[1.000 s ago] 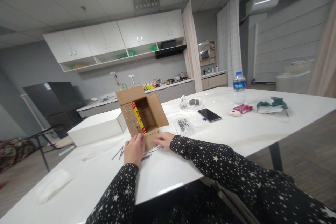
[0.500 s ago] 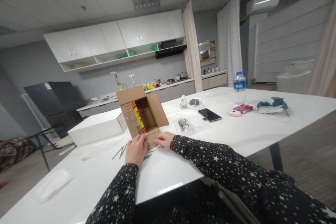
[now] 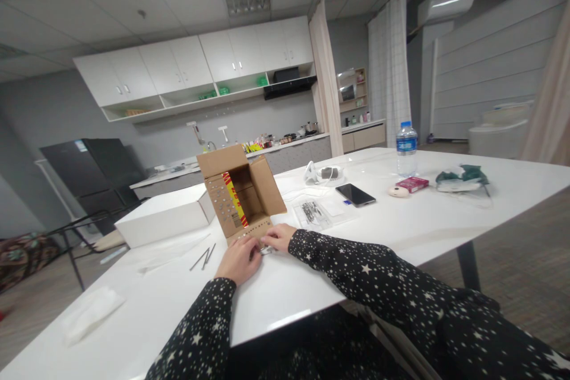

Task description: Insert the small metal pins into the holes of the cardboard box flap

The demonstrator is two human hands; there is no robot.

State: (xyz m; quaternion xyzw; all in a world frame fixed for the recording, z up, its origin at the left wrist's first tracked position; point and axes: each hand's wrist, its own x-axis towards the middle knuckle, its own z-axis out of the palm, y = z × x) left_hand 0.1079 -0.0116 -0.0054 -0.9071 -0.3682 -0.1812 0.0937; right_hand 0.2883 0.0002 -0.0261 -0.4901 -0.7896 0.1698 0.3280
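On the white tabletop (image 3: pixel 312 285), the open cardboard box (image 3: pixel 243 196) lies on its side. The left hand (image 3: pixel 240 258) has slid rightward from the box flap, meeting the right hand (image 3: pixel 278 236) over small nails (image 3: pixel 203 257); grips unclear.

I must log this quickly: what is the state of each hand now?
Left hand: fingers curled at the bottom flap of the box; a grip cannot be told.
Right hand: on the table beside the flap, grip unclear.

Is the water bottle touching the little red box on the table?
Apart. The head view shows the water bottle standing behind the red box, with a strip of bare white table between them.
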